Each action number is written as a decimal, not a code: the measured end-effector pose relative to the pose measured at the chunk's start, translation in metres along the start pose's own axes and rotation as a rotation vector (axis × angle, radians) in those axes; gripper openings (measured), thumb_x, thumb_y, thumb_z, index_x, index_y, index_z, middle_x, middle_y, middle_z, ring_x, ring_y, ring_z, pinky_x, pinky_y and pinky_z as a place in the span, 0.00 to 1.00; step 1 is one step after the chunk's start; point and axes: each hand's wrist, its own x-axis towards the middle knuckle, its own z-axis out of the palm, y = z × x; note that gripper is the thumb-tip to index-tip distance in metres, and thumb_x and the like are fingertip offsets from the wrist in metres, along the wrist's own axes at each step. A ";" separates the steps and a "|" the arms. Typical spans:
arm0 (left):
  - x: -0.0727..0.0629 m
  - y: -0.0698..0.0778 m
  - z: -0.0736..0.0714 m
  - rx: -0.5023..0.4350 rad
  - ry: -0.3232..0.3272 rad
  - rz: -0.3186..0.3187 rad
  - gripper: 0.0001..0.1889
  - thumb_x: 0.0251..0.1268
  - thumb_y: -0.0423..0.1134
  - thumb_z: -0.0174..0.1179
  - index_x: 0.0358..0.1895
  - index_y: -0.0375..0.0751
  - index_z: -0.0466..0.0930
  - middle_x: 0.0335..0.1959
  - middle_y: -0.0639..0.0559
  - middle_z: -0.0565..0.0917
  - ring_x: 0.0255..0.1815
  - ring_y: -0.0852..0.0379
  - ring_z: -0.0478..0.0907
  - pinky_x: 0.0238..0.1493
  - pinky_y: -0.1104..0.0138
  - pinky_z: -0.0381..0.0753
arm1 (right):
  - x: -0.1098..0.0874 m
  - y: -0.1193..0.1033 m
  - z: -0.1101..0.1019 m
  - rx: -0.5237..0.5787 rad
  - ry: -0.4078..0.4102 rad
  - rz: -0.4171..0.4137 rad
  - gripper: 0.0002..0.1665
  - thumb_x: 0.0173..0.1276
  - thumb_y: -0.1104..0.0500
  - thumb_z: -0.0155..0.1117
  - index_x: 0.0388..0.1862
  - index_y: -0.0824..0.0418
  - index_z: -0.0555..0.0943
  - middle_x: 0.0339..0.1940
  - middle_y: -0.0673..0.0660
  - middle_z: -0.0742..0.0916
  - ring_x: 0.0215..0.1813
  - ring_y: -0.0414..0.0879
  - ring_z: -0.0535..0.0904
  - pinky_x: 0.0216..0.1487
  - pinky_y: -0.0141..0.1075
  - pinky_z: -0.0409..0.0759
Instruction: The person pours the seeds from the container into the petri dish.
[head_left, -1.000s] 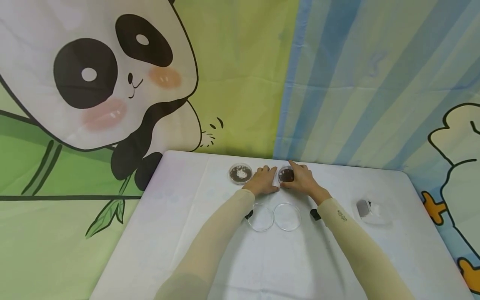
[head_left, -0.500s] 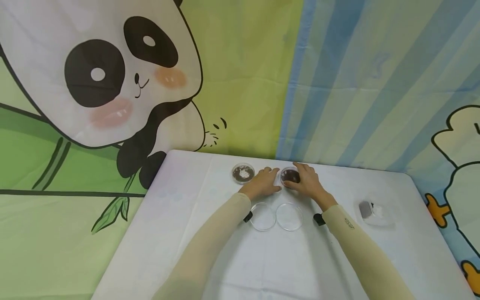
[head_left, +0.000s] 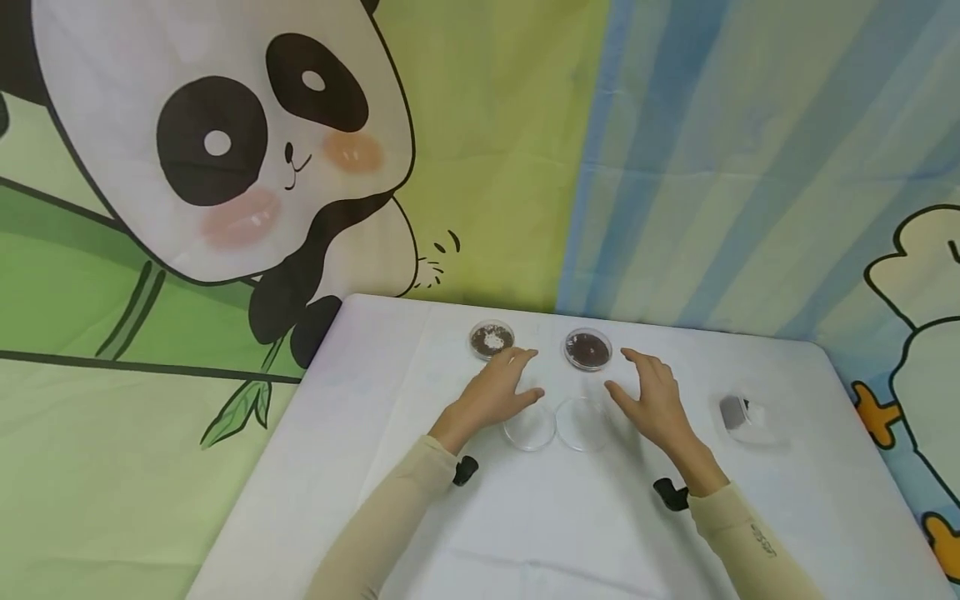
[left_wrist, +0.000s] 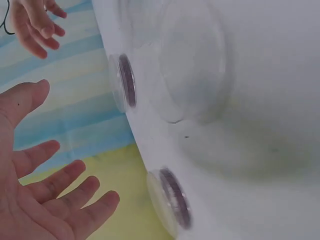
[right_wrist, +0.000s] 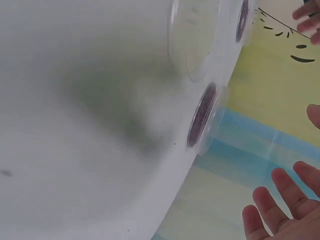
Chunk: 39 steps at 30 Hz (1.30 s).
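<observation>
My left hand [head_left: 491, 392] hovers over the table with fingers spread, holding nothing. It overlaps the near edge of a petri dish [head_left: 489, 337] of dark material with white bits on top. My right hand [head_left: 654, 398] is also spread and holds nothing, just right of a second petri dish [head_left: 588, 349] filled with dark brown material. Nearer me lie two clear round dishes or lids side by side, the left one [head_left: 530, 429] partly behind my left thumb, the right one [head_left: 582, 424] between my hands. In the left wrist view, the left hand's fingers [left_wrist: 75, 177] are extended.
A clear container [head_left: 753, 419] with a grey part sits at the right of the white table [head_left: 547, 533]. The table's far edge meets a printed cloth backdrop [head_left: 487, 167] with a panda. Black wrist cameras [head_left: 670, 494] hang under both wrists.
My right hand has let go of the dark brown petri dish and drawn back toward me and right. My left hand has pulled back toward me and left.
</observation>
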 end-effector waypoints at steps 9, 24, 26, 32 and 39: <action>-0.065 -0.006 0.027 -0.062 0.111 -0.036 0.35 0.69 0.53 0.64 0.74 0.45 0.65 0.72 0.43 0.67 0.72 0.45 0.65 0.64 0.49 0.73 | -0.055 -0.009 -0.008 0.007 0.077 -0.022 0.35 0.61 0.63 0.74 0.64 0.72 0.72 0.57 0.70 0.80 0.58 0.67 0.72 0.55 0.61 0.68; -0.100 -0.013 0.053 -0.092 0.258 -0.044 0.36 0.63 0.48 0.71 0.72 0.43 0.68 0.70 0.42 0.68 0.71 0.44 0.66 0.65 0.51 0.71 | -0.099 -0.004 -0.022 0.000 0.189 0.049 0.36 0.55 0.69 0.76 0.63 0.73 0.74 0.52 0.69 0.81 0.54 0.66 0.74 0.50 0.57 0.69; -0.098 -0.014 0.053 -0.095 0.268 -0.031 0.36 0.62 0.48 0.71 0.72 0.43 0.68 0.71 0.42 0.68 0.71 0.45 0.66 0.66 0.51 0.71 | -0.099 0.000 -0.026 -0.002 0.205 0.064 0.36 0.55 0.69 0.76 0.62 0.73 0.74 0.52 0.70 0.81 0.54 0.67 0.73 0.50 0.58 0.68; -0.089 -0.015 0.051 -0.099 0.276 -0.031 0.37 0.61 0.46 0.72 0.72 0.41 0.68 0.72 0.41 0.65 0.72 0.43 0.64 0.65 0.50 0.71 | -0.094 0.020 -0.046 -0.028 0.261 0.134 0.35 0.56 0.69 0.74 0.62 0.75 0.73 0.53 0.74 0.79 0.53 0.72 0.70 0.50 0.64 0.65; -0.077 -0.018 0.049 -0.102 0.223 -0.052 0.40 0.60 0.48 0.73 0.73 0.39 0.66 0.73 0.40 0.65 0.73 0.44 0.63 0.68 0.51 0.68 | -0.088 0.056 -0.072 -0.122 0.387 0.300 0.36 0.56 0.69 0.75 0.62 0.75 0.72 0.59 0.79 0.73 0.59 0.77 0.64 0.53 0.68 0.59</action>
